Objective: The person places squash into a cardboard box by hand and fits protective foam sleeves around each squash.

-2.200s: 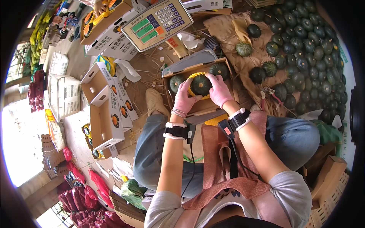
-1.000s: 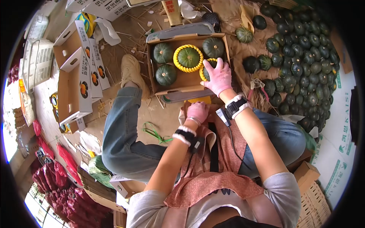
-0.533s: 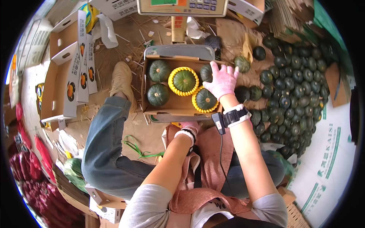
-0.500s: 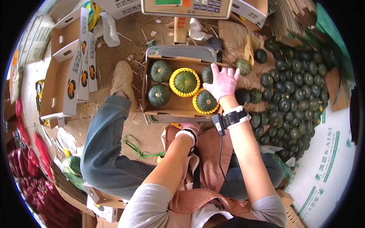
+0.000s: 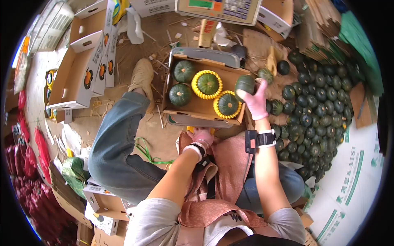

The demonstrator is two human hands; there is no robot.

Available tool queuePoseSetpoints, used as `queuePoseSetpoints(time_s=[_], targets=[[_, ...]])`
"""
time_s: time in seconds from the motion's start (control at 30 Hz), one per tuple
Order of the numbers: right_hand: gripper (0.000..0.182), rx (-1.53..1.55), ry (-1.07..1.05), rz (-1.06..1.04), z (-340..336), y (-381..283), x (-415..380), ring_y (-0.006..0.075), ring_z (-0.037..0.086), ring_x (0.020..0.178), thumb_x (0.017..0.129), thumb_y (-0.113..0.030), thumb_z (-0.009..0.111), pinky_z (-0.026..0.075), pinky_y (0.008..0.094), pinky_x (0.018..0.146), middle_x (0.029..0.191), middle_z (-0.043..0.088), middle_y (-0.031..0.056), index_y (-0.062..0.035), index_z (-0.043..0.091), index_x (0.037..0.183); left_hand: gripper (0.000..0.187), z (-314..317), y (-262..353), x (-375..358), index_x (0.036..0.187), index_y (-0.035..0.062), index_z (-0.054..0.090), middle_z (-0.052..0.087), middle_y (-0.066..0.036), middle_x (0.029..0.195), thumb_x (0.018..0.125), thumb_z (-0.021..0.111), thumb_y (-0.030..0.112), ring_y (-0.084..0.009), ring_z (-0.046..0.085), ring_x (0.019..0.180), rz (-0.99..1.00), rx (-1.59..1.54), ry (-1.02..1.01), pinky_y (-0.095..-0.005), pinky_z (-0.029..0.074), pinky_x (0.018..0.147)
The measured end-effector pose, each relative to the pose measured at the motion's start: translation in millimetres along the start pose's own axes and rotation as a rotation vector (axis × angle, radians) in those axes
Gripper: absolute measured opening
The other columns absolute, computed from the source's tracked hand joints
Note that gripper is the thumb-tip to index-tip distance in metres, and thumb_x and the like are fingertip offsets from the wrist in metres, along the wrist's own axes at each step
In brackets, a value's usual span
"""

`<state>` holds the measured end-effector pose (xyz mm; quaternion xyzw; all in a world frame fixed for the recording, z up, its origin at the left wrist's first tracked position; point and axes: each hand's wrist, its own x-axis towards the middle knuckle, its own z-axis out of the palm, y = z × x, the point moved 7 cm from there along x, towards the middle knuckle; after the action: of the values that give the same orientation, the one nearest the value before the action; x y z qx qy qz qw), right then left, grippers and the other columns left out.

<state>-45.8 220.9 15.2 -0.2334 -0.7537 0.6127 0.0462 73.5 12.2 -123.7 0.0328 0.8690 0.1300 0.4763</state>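
My right hand [image 5: 257, 100], in a pink glove, grips a dark green squash [image 5: 245, 85] at the right end of an open cardboard box [image 5: 197, 107]. Inside the box, two bare squashes [image 5: 179, 94] sit at the left, and two others [image 5: 208, 84] wear yellow foam net sleeves. The box rests on the grey platform of a scale [image 5: 205, 57]. My left hand [image 5: 202, 136], also gloved in pink, is low beside the near edge of the box, at something yellow; its fingers are partly hidden.
A large pile of squashes [image 5: 316, 110] lies on the right. The scale's display [image 5: 217, 9] stands beyond the box. White cartons [image 5: 78, 74] are at the left, with a green strap [image 5: 145, 153] on the floor near my leg. Stacked cardboard [image 5: 318, 33] stands at the back right.
My right hand has closed on the squash at the box's right end and tilted it against the edge. My left hand shows more beside the near edge. The whole view has shifted slightly.
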Motion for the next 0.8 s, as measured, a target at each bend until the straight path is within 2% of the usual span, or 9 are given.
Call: queuePoseSetpoints(time_s=[0.1,0.17,0.27,0.4,0.57,0.63,0.7,0.77,0.8], targets=[[0.063,1.090,-0.246,0.311,5,6,-47,0.0287,0.052,0.108,0.069,-0.032,0.069,0.042,0.0436,0.094,0.116,0.054,0.0137,-0.0042,0.045,0.120,0.038,-15,15,-26,0.111,0.0261,0.064,0.050,-0.006,0.128,0.082,0.045,0.043,-0.0306,0.037,0.125,0.102,0.056,-0.134,-0.0635,0.018,0.101],[0.061,1.353,-0.373,0.392,9,-1,-70,0.0323,0.050,0.112,0.074,-0.035,0.065,0.041,0.0558,0.093,0.122,0.052,0.0153,-0.0054,0.047,0.124,0.036,-27,20,-45,0.106,0.0256,0.067,0.056,-0.008,0.121,0.082,0.044,0.040,-0.0282,0.047,0.117,0.208,0.107,-0.024,-0.0581,0.027,0.100],[0.046,1.076,-0.171,0.391,6,21,-82,0.0294,0.059,0.098,0.079,-0.026,0.064,0.054,0.0467,0.076,0.115,0.055,0.0148,-0.0061,0.050,0.118,0.035,-46,-2,-59,0.096,0.0107,0.070,0.067,-0.015,0.091,0.078,0.046,0.030,-0.0286,0.064,0.085,0.205,-0.294,0.053,-0.0351,0.048,0.079],[0.053,-0.050,0.245,-0.154,-10,14,-78,0.0275,0.060,0.089,0.069,-0.018,0.075,0.051,0.0389,0.077,0.103,0.059,0.0119,-0.0045,0.049,0.113,0.016,-88,-42,-105,0.084,-0.0014,0.062,0.056,0.002,0.069,0.082,0.052,0.011,-0.0065,0.048,0.066,0.368,-1.237,0.084,-0.0208,0.042,0.062],[0.066,-1.112,0.221,-0.466,37,-2,-114,0.0371,0.039,0.117,0.072,-0.045,0.066,0.038,0.0499,0.089,0.130,0.041,0.0141,-0.0169,0.044,0.127,0.010,-133,-63,-151,0.085,0.0010,0.058,0.050,0.005,0.071,0.083,0.050,0.007,-0.0061,0.044,0.064,0.554,-1.137,0.523,-0.0202,0.038,0.060],[0.058,-1.144,0.293,-0.571,42,-28,-135,0.0352,0.047,0.109,0.076,-0.051,0.061,0.041,0.0452,0.088,0.123,0.048,0.0144,-0.0151,0.050,0.120,0.011,-141,-63,-153,0.085,0.0009,0.058,0.050,0.004,0.071,0.083,0.050,0.008,-0.0063,0.044,0.064,0.633,-0.988,0.620,-0.0203,0.038,0.060],[0.055,-0.705,-0.222,-0.287,61,-30,-141,0.0308,0.056,0.096,0.081,-0.056,0.054,0.044,0.0385,0.084,0.106,0.058,0.0146,-0.0104,0.054,0.111,0.011,-145,-56,-150,0.086,0.0013,0.057,0.051,0.003,0.074,0.083,0.049,0.008,-0.0059,0.044,0.065,0.701,-0.897,0.594,-0.0204,0.038,0.060],[0.052,-0.007,-0.385,-0.282,85,-53,-172,0.0278,0.061,0.086,0.083,-0.051,0.058,0.047,0.0336,0.079,0.090,0.062,0.0138,-0.0054,0.053,0.108,0.015,-139,-44,-145,0.091,0.0002,0.059,0.054,0.001,0.079,0.084,0.048,0.007,-0.0058,0.045,0.066,0.720,-1.119,0.386,-0.0207,0.039,0.061],[0.048,-0.009,-0.305,-0.287,83,-55,-178,0.0274,0.061,0.088,0.082,-0.043,0.062,0.048,0.0335,0.079,0.090,0.062,0.0140,-0.0040,0.052,0.108,0.020,-136,-34,-148,0.097,-0.0006,0.059,0.056,0.001,0.081,0.084,0.047,0.007,-0.0054,0.045,0.064,0.780,-1.323,0.315,-0.0211,0.039,0.059]])
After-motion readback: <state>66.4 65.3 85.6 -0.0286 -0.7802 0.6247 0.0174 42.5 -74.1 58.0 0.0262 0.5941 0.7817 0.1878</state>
